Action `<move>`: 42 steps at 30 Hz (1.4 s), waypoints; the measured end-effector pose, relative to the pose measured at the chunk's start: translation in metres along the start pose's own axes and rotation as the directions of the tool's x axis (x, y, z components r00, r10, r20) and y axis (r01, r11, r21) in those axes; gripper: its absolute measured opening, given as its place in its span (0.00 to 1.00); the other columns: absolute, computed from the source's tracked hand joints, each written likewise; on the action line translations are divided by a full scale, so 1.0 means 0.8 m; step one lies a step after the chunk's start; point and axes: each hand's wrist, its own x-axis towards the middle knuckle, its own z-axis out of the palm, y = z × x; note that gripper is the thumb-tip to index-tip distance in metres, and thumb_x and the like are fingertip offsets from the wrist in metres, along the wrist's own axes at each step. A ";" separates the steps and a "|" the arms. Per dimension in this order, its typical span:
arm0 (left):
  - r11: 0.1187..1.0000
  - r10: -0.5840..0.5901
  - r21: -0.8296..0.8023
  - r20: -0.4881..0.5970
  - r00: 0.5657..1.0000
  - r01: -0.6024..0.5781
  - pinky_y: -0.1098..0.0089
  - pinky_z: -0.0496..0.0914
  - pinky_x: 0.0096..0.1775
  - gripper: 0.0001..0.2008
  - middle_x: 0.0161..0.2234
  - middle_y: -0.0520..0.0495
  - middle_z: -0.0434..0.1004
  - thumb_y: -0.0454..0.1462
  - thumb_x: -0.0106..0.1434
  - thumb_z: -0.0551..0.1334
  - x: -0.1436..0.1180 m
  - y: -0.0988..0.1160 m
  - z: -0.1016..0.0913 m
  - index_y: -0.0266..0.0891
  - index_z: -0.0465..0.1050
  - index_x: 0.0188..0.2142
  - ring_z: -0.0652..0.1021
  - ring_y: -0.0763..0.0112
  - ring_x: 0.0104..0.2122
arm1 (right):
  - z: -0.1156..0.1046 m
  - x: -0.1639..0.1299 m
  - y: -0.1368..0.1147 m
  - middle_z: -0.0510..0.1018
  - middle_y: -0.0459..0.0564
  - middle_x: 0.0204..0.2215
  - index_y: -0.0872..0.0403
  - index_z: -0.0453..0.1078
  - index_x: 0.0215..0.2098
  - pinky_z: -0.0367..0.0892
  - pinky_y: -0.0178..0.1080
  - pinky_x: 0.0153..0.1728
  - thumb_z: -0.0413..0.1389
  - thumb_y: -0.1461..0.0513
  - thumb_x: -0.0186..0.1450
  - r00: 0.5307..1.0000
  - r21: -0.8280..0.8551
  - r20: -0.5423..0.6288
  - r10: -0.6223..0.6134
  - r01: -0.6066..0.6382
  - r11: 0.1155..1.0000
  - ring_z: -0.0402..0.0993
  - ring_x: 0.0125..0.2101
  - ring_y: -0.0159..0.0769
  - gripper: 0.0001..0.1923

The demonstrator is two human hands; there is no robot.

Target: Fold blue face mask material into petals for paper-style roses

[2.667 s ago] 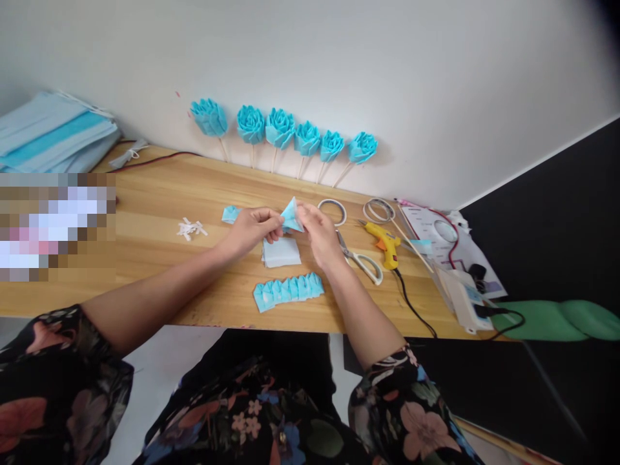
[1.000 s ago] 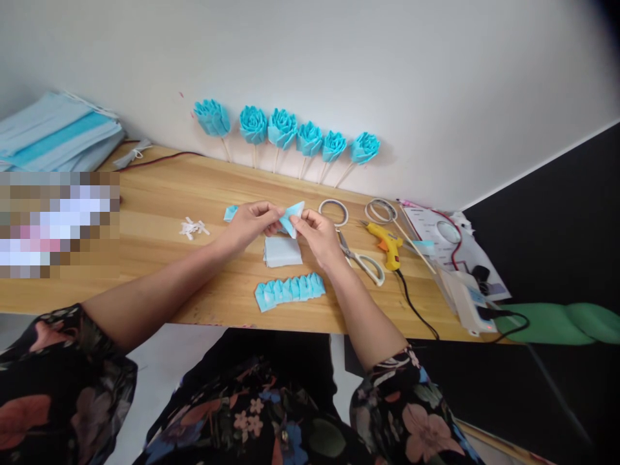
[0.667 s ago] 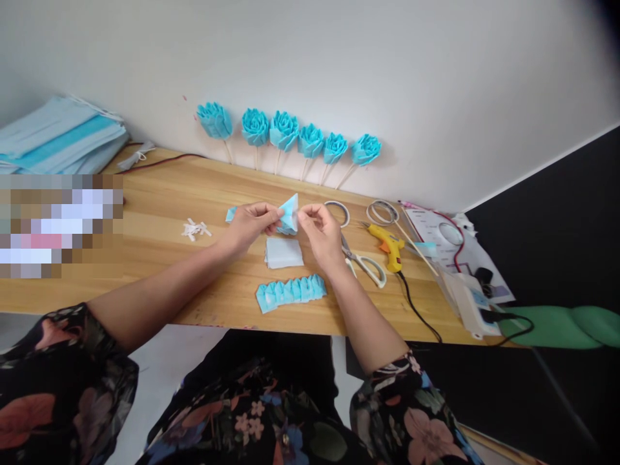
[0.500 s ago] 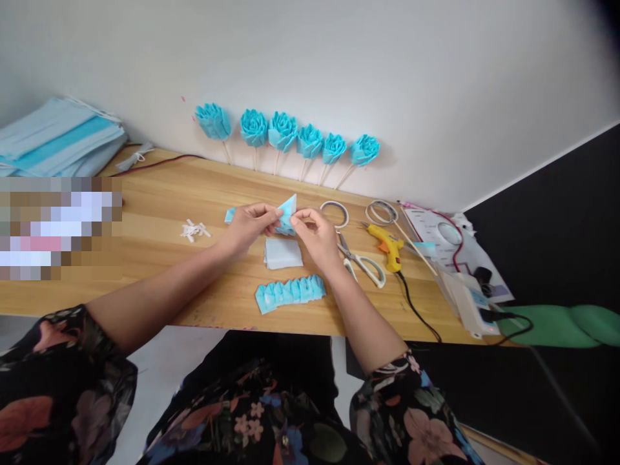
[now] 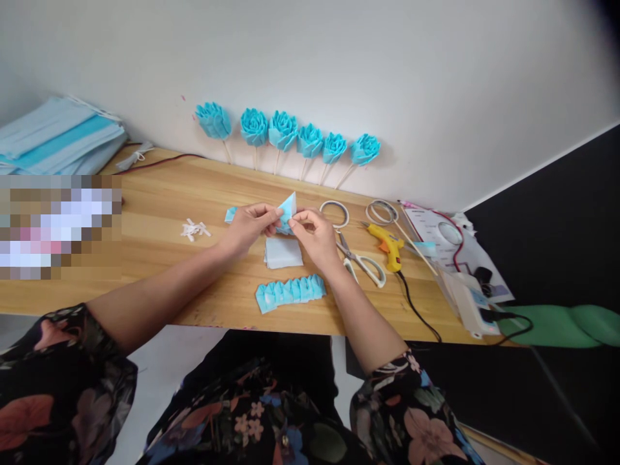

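Between my two hands is a light-blue folded fabric piece [image 5: 287, 208] with a pointed tip upward. My left hand [image 5: 252, 223] pinches its left side. On its right edge, the thumb and fingers of my right hand [image 5: 316, 236] are closed. Just below lies a stack of pale fabric squares [image 5: 283, 253]. Nearer the table's front edge is a pleated blue strip [image 5: 290, 292] of overlapping folds. A small blue piece [image 5: 231, 214] shows partly behind my left hand.
Several blue fabric roses [image 5: 283, 131] on sticks lean on the wall. Scissors [image 5: 361, 259], a tape roll [image 5: 335, 214] and a yellow glue gun [image 5: 386, 244] with its cord lie right. White scraps [image 5: 195, 228], stacked face masks [image 5: 58, 139] and a blurred-out patch are left.
Almost nothing differs. My right fingertips have shifted very slightly along the folded fabric piece, and both hands keep their pinch on it.
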 end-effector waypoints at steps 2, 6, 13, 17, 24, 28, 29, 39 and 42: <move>1.000 0.002 0.005 -0.004 1.000 -0.002 0.71 0.68 0.30 0.16 0.24 0.50 0.76 0.47 0.55 0.71 0.001 -0.002 -0.001 0.37 0.76 0.26 0.72 0.76 0.23 | 0.000 -0.001 -0.001 0.78 0.50 0.41 0.50 0.73 0.30 0.68 0.40 0.42 0.60 0.57 0.62 1.000 0.015 0.010 0.013 -0.013 1.000 0.72 0.45 0.39 0.06; 1.000 0.010 0.024 -0.006 1.000 -0.010 0.71 0.68 0.30 0.16 0.24 0.50 0.75 0.48 0.55 0.71 0.003 -0.003 -0.002 0.37 0.75 0.25 0.71 0.76 0.23 | 0.001 0.000 -0.001 0.78 0.49 0.41 0.51 0.73 0.30 0.68 0.38 0.41 0.60 0.55 0.62 0.998 0.072 0.029 0.059 -0.061 0.996 0.73 0.44 0.37 0.08; 0.998 0.017 0.062 0.008 1.000 -0.017 0.71 0.67 0.30 0.16 0.23 0.51 0.74 0.47 0.55 0.71 0.000 0.000 0.000 0.37 0.74 0.24 0.70 0.76 0.23 | 0.001 0.004 0.001 0.77 0.45 0.32 0.51 0.73 0.39 0.66 0.36 0.38 0.62 0.46 0.60 0.976 0.321 0.042 0.212 -0.214 0.922 0.71 0.36 0.33 0.18; 0.996 0.019 0.089 0.029 0.999 -0.022 0.72 0.66 0.29 0.17 0.21 0.51 0.73 0.48 0.53 0.72 0.000 0.000 0.001 0.36 0.74 0.24 0.70 0.76 0.22 | 0.000 0.002 0.001 0.69 0.41 0.22 0.52 0.66 0.24 0.60 0.35 0.32 0.61 0.45 0.60 0.977 0.247 0.122 0.173 -0.199 0.949 0.64 0.27 0.30 0.21; 0.998 -0.039 -0.048 0.001 0.999 0.039 0.71 0.67 0.27 0.23 0.25 0.47 0.76 0.56 0.59 0.66 0.002 0.004 0.000 0.36 0.74 0.29 0.73 0.74 0.22 | -0.001 0.003 0.002 0.67 0.41 0.21 0.51 0.64 0.23 0.60 0.35 0.32 0.59 0.48 0.62 0.987 0.235 0.045 0.155 -0.162 0.958 0.62 0.26 0.30 0.19; 0.999 -0.034 -0.003 0.040 0.999 0.034 0.72 0.67 0.27 0.21 0.24 0.48 0.76 0.53 0.59 0.67 0.000 0.005 0.001 0.36 0.73 0.26 0.72 0.75 0.22 | -0.001 0.003 0.003 0.67 0.40 0.21 0.51 0.64 0.23 0.59 0.35 0.31 0.59 0.50 0.63 0.988 0.245 0.033 0.149 -0.153 0.957 0.62 0.26 0.29 0.18; 1.000 -0.028 0.015 0.055 0.998 0.027 0.72 0.67 0.28 0.20 0.24 0.48 0.75 0.51 0.58 0.68 -0.001 0.004 0.001 0.36 0.73 0.26 0.72 0.75 0.23 | -0.001 0.003 0.004 0.66 0.40 0.21 0.51 0.64 0.23 0.59 0.35 0.31 0.59 0.51 0.63 0.989 0.254 0.032 0.145 -0.149 0.956 0.62 0.25 0.29 0.17; 1.000 -0.003 0.008 0.063 0.998 0.003 0.72 0.67 0.29 0.13 0.24 0.50 0.75 0.44 0.58 0.67 0.000 0.000 -0.001 0.36 0.74 0.25 0.72 0.76 0.23 | 0.000 0.002 0.001 0.67 0.40 0.21 0.51 0.63 0.23 0.59 0.35 0.31 0.59 0.51 0.63 0.988 0.236 0.054 0.147 -0.156 0.959 0.62 0.26 0.29 0.18; 1.000 -0.027 0.012 0.060 0.998 0.026 0.73 0.68 0.28 0.13 0.25 0.49 0.76 0.44 0.59 0.67 0.000 0.002 0.000 0.36 0.73 0.26 0.73 0.75 0.23 | 0.000 0.002 0.003 0.67 0.40 0.20 0.52 0.63 0.23 0.58 0.35 0.31 0.59 0.52 0.64 0.989 0.241 0.049 0.137 -0.145 0.960 0.62 0.25 0.29 0.17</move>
